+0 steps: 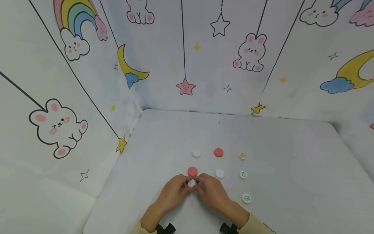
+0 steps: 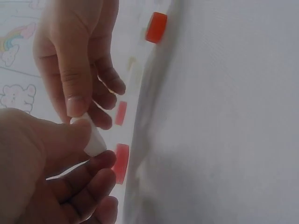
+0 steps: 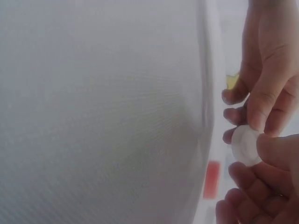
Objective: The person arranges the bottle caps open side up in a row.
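Note:
A small white round cap is held between both hands, low over the white table. My left hand pinches its left side between thumb and fingers, and my right hand pinches the right side. In the right wrist view the cap is tipped up on edge, showing a raised rim. The left wrist view has the same cap nearly side-on, with a thumb of each hand on it. Just beyond the fingertips lies a red cap.
A white cap and another red cap lie farther back, with a second white cap right of the hands. Down the right side run a yellowish disc and two green-marked white discs. Printed cloth walls surround the table.

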`<state>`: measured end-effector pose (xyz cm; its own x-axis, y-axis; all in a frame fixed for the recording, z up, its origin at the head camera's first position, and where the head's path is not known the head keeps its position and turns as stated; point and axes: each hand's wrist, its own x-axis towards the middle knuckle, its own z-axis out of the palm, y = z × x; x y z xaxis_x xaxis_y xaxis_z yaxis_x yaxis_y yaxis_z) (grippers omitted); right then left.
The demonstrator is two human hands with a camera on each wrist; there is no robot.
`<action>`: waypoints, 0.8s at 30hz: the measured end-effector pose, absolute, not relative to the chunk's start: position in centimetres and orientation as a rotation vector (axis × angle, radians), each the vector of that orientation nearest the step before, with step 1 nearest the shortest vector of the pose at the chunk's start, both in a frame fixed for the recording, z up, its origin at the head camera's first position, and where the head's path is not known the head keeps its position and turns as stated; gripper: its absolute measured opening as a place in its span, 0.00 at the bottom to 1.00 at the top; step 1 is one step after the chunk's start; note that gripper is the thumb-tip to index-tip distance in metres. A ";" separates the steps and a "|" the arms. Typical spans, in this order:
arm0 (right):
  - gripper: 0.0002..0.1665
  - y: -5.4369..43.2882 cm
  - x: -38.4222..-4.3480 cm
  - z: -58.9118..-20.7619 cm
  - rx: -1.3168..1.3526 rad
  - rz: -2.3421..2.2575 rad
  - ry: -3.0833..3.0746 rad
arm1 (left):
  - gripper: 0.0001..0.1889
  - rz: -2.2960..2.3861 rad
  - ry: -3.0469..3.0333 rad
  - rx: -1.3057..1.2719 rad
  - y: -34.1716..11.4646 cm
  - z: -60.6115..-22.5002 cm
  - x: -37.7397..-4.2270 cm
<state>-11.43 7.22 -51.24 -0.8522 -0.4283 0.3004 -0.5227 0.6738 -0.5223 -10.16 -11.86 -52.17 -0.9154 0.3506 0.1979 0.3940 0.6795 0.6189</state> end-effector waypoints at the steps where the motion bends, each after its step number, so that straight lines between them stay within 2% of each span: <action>1: 0.13 7.2 -11.4 -51.2 0.766 0.947 -2.729 | 0.16 -1.069 -2.814 -0.622 -11.8 -52.2 -10.1; 11: 0.14 7.0 -11.3 -51.3 0.707 1.034 -2.738 | 0.15 -1.207 -2.808 -0.565 -11.8 -52.1 -9.8; 17: 0.14 7.0 -11.3 -51.5 0.716 1.086 -2.716 | 0.11 -1.373 -2.797 -0.493 -11.9 -52.1 -9.7; 24: 0.25 7.1 -11.3 -51.7 0.877 1.120 -2.605 | 0.11 -1.514 -2.756 -0.363 -11.9 -51.8 -9.9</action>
